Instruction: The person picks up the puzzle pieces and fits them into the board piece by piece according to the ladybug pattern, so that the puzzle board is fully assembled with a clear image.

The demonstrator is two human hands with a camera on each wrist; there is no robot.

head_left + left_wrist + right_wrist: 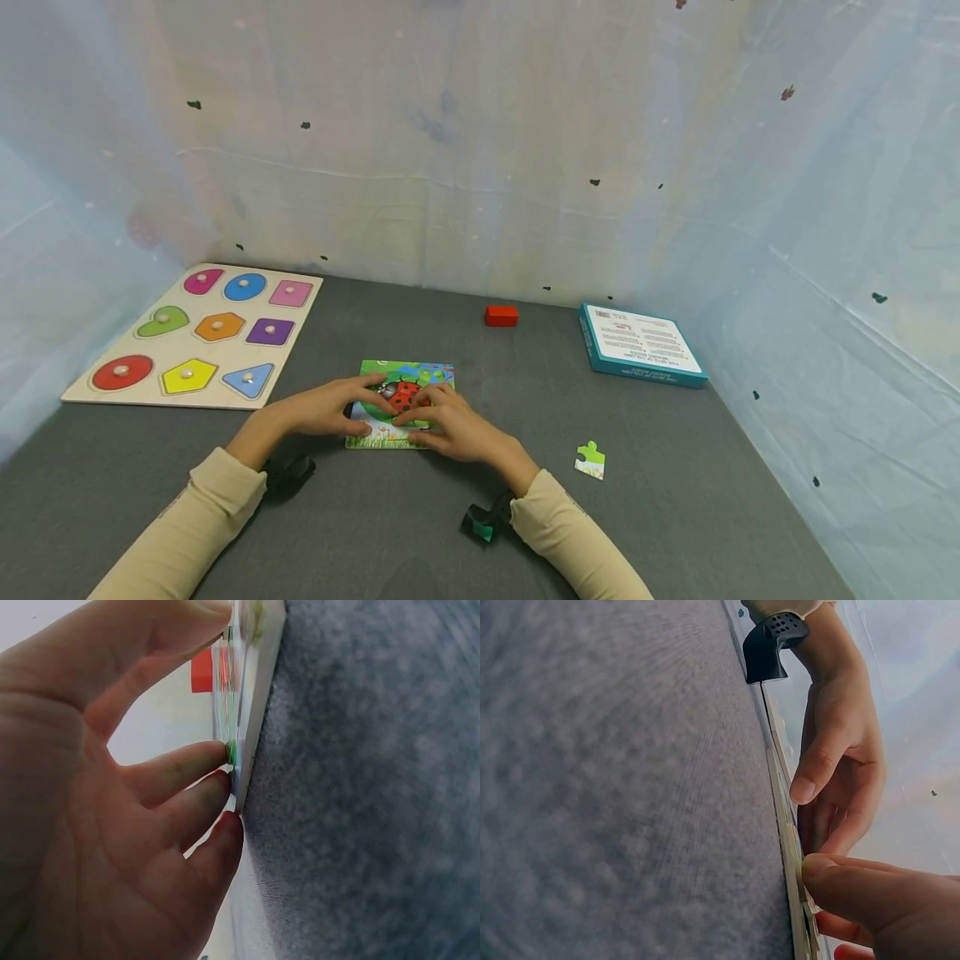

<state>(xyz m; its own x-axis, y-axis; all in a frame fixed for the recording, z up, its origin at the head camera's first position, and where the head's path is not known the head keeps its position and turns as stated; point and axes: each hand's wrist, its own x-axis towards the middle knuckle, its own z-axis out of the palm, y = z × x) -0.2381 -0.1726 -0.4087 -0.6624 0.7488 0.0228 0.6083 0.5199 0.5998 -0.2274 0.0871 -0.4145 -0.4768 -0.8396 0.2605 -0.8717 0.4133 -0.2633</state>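
Note:
A ladybug jigsaw puzzle [400,369] lies on the grey table in front of me, its picture green, blue and red. From the left, my left hand [318,408] spreads thumb and fingers over it, fingertips touching its surface and edge. My right hand [457,427] bends over the lower right part, where thumb and fingers pinch a jigsaw piece [798,851] at the puzzle's edge. That piece sits slightly raised and is mostly hidden by the fingers. One loose jigsaw piece [591,461], green and white, lies to the right of my right hand.
A wooden shape board [300,337] with coloured knobbed shapes lies at the back left. A red block [501,316] is behind the puzzle. At the back right lies a teal and white box [645,342]. Pale plastic sheeting [465,167] closes off the back and sides.

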